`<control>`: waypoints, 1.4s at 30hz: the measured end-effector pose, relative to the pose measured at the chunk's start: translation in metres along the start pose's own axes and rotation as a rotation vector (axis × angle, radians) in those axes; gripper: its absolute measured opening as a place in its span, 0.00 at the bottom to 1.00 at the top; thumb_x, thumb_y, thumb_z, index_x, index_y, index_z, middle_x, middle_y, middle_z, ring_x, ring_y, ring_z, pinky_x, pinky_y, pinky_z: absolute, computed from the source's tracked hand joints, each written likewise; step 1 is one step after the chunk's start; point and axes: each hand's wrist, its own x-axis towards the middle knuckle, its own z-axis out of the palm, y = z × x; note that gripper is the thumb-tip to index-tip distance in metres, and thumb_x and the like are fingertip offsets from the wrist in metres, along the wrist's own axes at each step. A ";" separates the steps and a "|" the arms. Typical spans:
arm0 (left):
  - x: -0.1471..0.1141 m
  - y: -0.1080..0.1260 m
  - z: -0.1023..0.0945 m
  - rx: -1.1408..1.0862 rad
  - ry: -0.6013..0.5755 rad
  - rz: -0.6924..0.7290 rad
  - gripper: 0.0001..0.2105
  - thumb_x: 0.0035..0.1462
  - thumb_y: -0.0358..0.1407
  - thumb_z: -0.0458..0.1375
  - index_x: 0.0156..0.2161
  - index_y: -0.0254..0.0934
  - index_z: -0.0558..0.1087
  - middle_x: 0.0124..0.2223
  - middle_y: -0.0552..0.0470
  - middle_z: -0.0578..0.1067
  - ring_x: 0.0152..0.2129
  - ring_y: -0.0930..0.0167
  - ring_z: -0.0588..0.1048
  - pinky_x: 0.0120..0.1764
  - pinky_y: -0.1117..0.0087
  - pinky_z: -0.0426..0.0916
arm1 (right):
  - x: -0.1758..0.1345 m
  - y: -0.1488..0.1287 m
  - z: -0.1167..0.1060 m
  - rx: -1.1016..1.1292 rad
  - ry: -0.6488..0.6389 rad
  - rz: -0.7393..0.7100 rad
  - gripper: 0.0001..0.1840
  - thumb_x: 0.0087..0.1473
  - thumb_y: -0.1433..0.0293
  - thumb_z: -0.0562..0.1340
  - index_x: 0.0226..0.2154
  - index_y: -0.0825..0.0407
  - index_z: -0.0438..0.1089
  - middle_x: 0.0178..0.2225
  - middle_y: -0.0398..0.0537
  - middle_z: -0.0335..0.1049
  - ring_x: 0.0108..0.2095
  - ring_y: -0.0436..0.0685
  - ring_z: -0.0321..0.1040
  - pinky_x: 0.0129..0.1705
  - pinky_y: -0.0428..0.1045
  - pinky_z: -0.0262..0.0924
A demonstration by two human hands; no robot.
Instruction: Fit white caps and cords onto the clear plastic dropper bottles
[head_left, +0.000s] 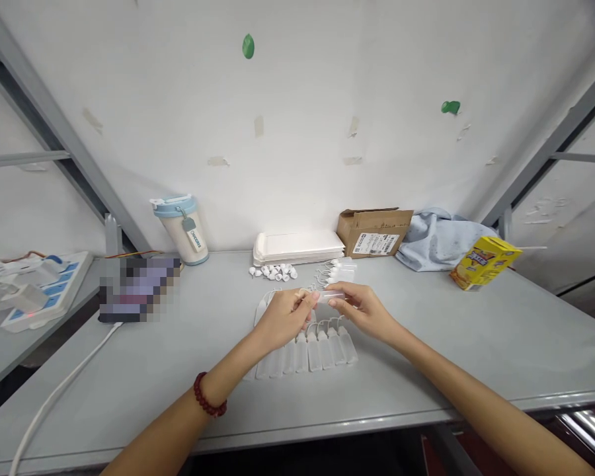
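Between my two hands lies a small translucent plastic bottle (331, 297), held sideways above the table. My left hand (285, 317) is closed, thumb and fingers pinching the bottle's neck end, where a bit of pale cord shows. At the other end my right hand (364, 309) grips the bottle's body. Below them, a row of similar flat bottles (322, 352) with corded tops lies on the table, partly hidden by my left hand and forearm. Beyond my hands are loose white caps (277, 272) in a pile and several more corded bottles (346, 270).
On the grey table (426, 370), a stack of white trays (300, 247) and a cardboard box (375, 233) stand by the wall. A blue cloth (434, 235) and yellow carton (484, 262) are right. A tumbler (183, 231), blurred phone (139, 291) and power strip (54, 291) are left.
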 end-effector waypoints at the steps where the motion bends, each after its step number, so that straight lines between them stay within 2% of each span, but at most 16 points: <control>1: 0.000 0.000 0.000 -0.042 -0.015 -0.028 0.19 0.58 0.48 0.47 0.26 0.34 0.66 0.21 0.57 0.65 0.16 0.76 0.66 0.21 0.75 0.62 | 0.000 0.001 0.000 -0.031 0.013 -0.021 0.15 0.55 0.61 0.57 0.38 0.55 0.70 0.31 0.48 0.69 0.25 0.49 0.60 0.26 0.44 0.56; 4: 0.002 0.000 0.001 -0.149 -0.038 -0.046 0.18 0.57 0.48 0.48 0.27 0.34 0.67 0.21 0.58 0.64 0.15 0.77 0.65 0.20 0.76 0.63 | -0.001 0.002 0.000 -0.090 0.029 -0.072 0.15 0.56 0.62 0.56 0.38 0.55 0.70 0.32 0.48 0.70 0.27 0.50 0.60 0.27 0.45 0.55; 8: 0.001 0.003 0.000 -0.192 -0.054 -0.003 0.16 0.55 0.45 0.53 0.24 0.33 0.66 0.19 0.58 0.63 0.16 0.77 0.64 0.20 0.76 0.63 | -0.001 0.000 -0.001 -0.060 -0.008 -0.058 0.16 0.57 0.62 0.55 0.37 0.56 0.71 0.28 0.46 0.68 0.23 0.48 0.57 0.25 0.44 0.53; 14: -0.003 0.005 0.000 0.022 -0.003 0.090 0.13 0.55 0.40 0.53 0.23 0.35 0.65 0.21 0.56 0.67 0.20 0.75 0.69 0.23 0.76 0.62 | -0.001 0.005 -0.004 0.157 -0.094 0.102 0.18 0.55 0.57 0.56 0.33 0.55 0.71 0.21 0.41 0.60 0.19 0.46 0.51 0.21 0.44 0.49; 19: -0.002 0.004 0.001 0.228 0.042 0.278 0.13 0.56 0.37 0.51 0.22 0.35 0.66 0.21 0.56 0.67 0.20 0.75 0.68 0.25 0.74 0.62 | 0.003 0.010 -0.005 0.338 -0.140 0.192 0.20 0.53 0.55 0.57 0.31 0.56 0.69 0.15 0.35 0.47 0.17 0.46 0.45 0.19 0.44 0.47; 24: 0.003 0.002 -0.003 0.347 0.041 0.288 0.12 0.57 0.37 0.50 0.26 0.35 0.69 0.23 0.55 0.71 0.22 0.74 0.68 0.26 0.74 0.62 | 0.005 0.008 -0.003 0.318 -0.153 0.224 0.22 0.52 0.53 0.57 0.31 0.56 0.70 0.14 0.34 0.46 0.16 0.45 0.44 0.18 0.44 0.47; 28: 0.013 -0.008 -0.020 0.401 0.083 0.247 0.10 0.57 0.38 0.51 0.32 0.36 0.72 0.31 0.52 0.76 0.29 0.72 0.72 0.32 0.73 0.65 | 0.008 0.013 -0.006 0.245 -0.043 0.204 0.24 0.52 0.53 0.57 0.38 0.57 0.71 0.16 0.36 0.51 0.17 0.46 0.50 0.21 0.44 0.50; 30: 0.020 -0.019 -0.036 0.482 0.172 0.218 0.10 0.58 0.36 0.49 0.34 0.37 0.72 0.35 0.51 0.76 0.32 0.70 0.73 0.35 0.71 0.66 | 0.011 0.018 -0.012 0.205 0.062 0.179 0.24 0.53 0.53 0.56 0.41 0.56 0.70 0.20 0.39 0.56 0.19 0.47 0.52 0.22 0.45 0.51; 32: 0.027 -0.035 -0.053 0.680 0.279 0.181 0.11 0.58 0.34 0.47 0.37 0.36 0.72 0.38 0.49 0.76 0.35 0.68 0.73 0.38 0.69 0.66 | 0.015 0.026 -0.020 0.113 0.164 0.155 0.24 0.54 0.55 0.54 0.44 0.55 0.69 0.24 0.42 0.60 0.20 0.48 0.54 0.24 0.46 0.54; 33: 0.030 -0.044 -0.061 0.806 0.344 0.160 0.12 0.57 0.33 0.47 0.39 0.36 0.72 0.40 0.47 0.75 0.38 0.66 0.72 0.41 0.67 0.66 | 0.017 0.031 -0.025 0.049 0.210 0.144 0.24 0.56 0.55 0.53 0.45 0.55 0.69 0.26 0.44 0.63 0.22 0.49 0.56 0.25 0.46 0.55; 35: 0.036 -0.061 -0.076 0.871 0.401 0.126 0.13 0.55 0.31 0.48 0.42 0.33 0.71 0.45 0.40 0.73 0.45 0.59 0.69 0.47 0.59 0.62 | 0.021 0.044 -0.033 -0.109 0.295 0.111 0.23 0.57 0.58 0.52 0.48 0.54 0.68 0.34 0.50 0.67 0.29 0.53 0.61 0.29 0.48 0.58; 37: 0.041 -0.075 -0.085 0.899 0.408 0.113 0.14 0.54 0.28 0.47 0.44 0.31 0.71 0.47 0.38 0.72 0.47 0.57 0.67 0.50 0.56 0.59 | 0.025 0.059 -0.039 -0.298 0.365 0.041 0.22 0.57 0.61 0.52 0.50 0.54 0.67 0.40 0.54 0.68 0.36 0.58 0.63 0.35 0.52 0.60; 39: 0.045 -0.085 -0.090 0.909 0.382 0.116 0.15 0.54 0.27 0.47 0.43 0.32 0.71 0.47 0.39 0.73 0.47 0.59 0.68 0.50 0.57 0.59 | 0.029 0.075 -0.043 -0.439 0.410 -0.033 0.20 0.55 0.65 0.53 0.48 0.55 0.69 0.39 0.56 0.69 0.40 0.61 0.63 0.41 0.55 0.60; 42: 0.049 -0.092 -0.091 0.912 0.357 0.120 0.14 0.54 0.28 0.46 0.42 0.34 0.72 0.46 0.42 0.74 0.45 0.61 0.70 0.50 0.60 0.61 | 0.033 0.093 -0.046 -0.484 0.424 -0.045 0.19 0.53 0.70 0.54 0.46 0.54 0.71 0.40 0.55 0.71 0.42 0.61 0.64 0.46 0.57 0.59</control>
